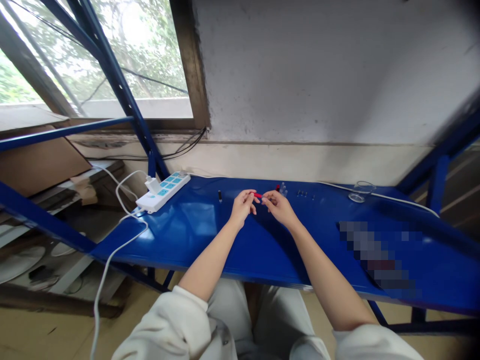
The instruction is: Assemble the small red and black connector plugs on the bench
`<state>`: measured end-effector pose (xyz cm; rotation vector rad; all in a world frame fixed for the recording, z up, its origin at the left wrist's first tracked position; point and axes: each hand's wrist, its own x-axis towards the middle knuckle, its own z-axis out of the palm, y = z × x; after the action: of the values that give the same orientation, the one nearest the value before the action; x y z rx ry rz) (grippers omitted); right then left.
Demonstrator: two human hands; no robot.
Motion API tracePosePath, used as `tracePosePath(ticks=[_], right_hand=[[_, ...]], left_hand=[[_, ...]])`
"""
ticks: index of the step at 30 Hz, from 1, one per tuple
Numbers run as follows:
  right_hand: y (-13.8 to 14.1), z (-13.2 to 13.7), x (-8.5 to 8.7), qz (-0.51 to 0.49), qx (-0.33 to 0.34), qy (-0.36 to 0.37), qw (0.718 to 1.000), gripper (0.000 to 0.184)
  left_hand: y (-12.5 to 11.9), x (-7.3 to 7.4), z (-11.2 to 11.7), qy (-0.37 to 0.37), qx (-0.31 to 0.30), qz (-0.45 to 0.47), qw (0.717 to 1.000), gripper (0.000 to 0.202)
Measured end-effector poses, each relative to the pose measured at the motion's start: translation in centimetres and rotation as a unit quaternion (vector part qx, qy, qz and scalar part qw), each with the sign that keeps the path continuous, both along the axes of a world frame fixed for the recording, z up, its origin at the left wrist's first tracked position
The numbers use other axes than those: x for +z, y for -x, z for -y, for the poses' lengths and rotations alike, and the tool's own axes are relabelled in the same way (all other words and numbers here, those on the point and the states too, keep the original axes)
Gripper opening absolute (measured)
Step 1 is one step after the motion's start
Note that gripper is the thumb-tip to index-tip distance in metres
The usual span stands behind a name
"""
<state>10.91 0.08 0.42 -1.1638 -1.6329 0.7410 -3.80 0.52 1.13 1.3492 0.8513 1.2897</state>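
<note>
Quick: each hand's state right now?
Left hand: closed on one end of a slim, red, rod-shaped object.
Right hand: closed on its other end.

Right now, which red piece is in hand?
The slim red piece, held at the fingertips of left hand and right hand. The other red piece sits on the blue table beyond the right hand, beside clear parts.
</note>
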Motion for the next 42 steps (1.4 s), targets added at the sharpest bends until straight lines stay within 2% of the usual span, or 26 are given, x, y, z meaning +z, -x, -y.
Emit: tracePosePath(ticks=[3, 7, 13, 16, 20, 24, 28, 31, 35, 38, 42], right_hand=[[0.0, 0.1, 0.0, 0.007, 0.006, -0.006, 1.0, 0.029], [-0.2, 0.3, 0.3, 0.053, -0.025, -0.031, 0.998, 0.028], [-0.6, 0.8, 1.1, 0.229, -0.072, -0.079, 0.968, 0.016], [-1.3, 0.9, 1.3, 0.301, -0.097, -0.027, 0.948, 0.012], [-2.7, 0.9, 1.5, 0.349, -0.132, 0.106, 0.922, 0.009], [-3.8, 0.9, 1.7, 0.37, -0.198, 0.166, 0.892, 0.014], [-4.2, 0.8, 1.6, 0.373, -0.256, 0.188, 0.872, 0.021], [-4.4, 0.5, 1.1, 0.362, -0.267, 0.2, 0.871, 0.022], [-4.6, 0.0, 0.4, 0.345, -0.28, 0.206, 0.872, 0.023], [-4.7, -0.3, 0.0, 0.335, -0.288, 0.201, 0.875, 0.024], [-4.7, -0.4, -0.2, 0.329, -0.297, 0.195, 0.875, 0.024]], left_hand=[[0.2, 0.1, 0.0, 0.008, -0.028, 0.02, 0.999, 0.036], [0.3, 0.3, 0.0, 0.031, -0.057, 0.013, 0.998, 0.04], [0.0, -0.1, 0.0, 0.027, -0.003, -0.058, 0.998, 0.025], [0.1, -0.3, -0.2, 0.019, 0.038, -0.05, 0.998, 0.023], [0.4, -0.4, -0.6, 0.013, 0.084, -0.046, 0.995, 0.024], [0.4, -0.7, -0.8, -0.013, 0.088, -0.088, 0.992, 0.023], [0.0, -1.2, -0.6, -0.093, 0.113, -0.181, 0.972, 0.018], [-0.6, -1.4, -0.2, -0.13, 0.099, -0.232, 0.959, 0.016], [-1.7, -1.4, -0.2, -0.13, 0.047, -0.283, 0.949, 0.016], [-2.8, -1.3, -0.9, -0.138, 0.023, -0.334, 0.932, 0.014], [-4.3, -0.9, -2.5, -0.136, 0.032, -0.386, 0.912, 0.013]])
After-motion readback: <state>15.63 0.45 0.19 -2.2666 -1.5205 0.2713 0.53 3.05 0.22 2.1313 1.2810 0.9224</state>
